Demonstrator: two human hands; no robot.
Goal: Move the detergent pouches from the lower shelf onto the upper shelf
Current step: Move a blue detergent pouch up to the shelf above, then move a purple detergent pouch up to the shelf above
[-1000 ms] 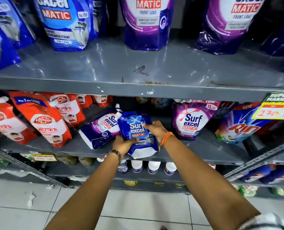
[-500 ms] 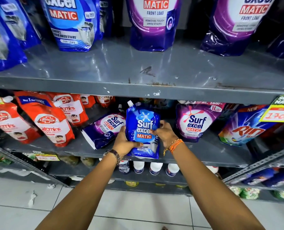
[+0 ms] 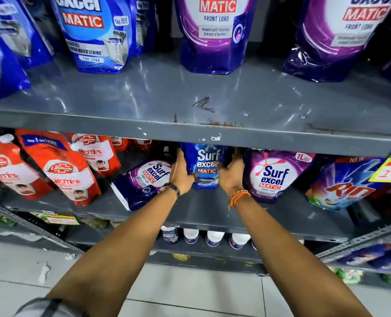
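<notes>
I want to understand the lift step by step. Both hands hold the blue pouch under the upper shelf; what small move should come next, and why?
Probably draw the blue pouch toward the body before raising it. Its top sits behind the upper shelf front edge, so lifting straight up would likely hit it. The left hand and right hand grip its sides, and bare shelf above looks free.

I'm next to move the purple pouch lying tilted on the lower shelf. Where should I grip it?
Judging by its pose, grip the purple pouch by its two long side edges, coming from the front. It leans back with its white bottom edge facing you, so both sides seem open to reach.
</notes>
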